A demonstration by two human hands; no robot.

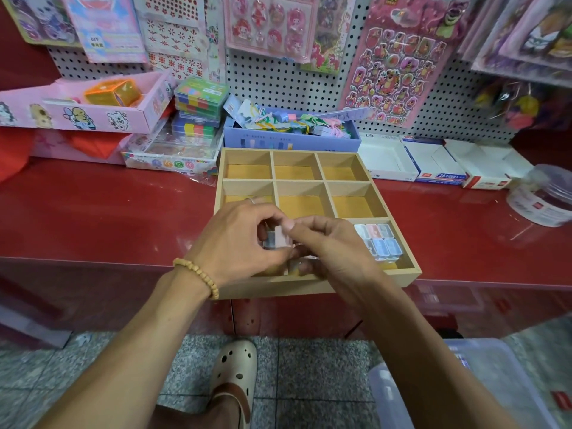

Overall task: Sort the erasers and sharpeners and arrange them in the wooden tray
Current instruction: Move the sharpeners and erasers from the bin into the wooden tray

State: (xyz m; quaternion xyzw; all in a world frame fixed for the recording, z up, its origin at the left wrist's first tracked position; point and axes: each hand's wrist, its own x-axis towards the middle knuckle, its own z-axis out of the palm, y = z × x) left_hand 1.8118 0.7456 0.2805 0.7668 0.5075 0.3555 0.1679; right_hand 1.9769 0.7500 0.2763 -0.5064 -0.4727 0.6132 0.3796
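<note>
A wooden tray (322,181) with nine compartments lies on the red counter, its near edge at the counter's front. The near right compartment holds several small clear-cased sharpeners (379,241) in pink and blue. My left hand (238,239) and my right hand (328,246) meet over the near row's left and middle compartments. Both pinch a small stack of clear-cased pieces (277,238) between their fingertips. More small pieces show under my right hand, mostly hidden. The six far compartments show bare wood.
A blue box (291,139) of small stationery stands just behind the tray. White open cartons (433,162) sit at the right, a clear round tub (544,196) at the far right. Pink boxes and stacked colourful cases (198,103) fill the left back. A clear bin (464,385) stands on the floor.
</note>
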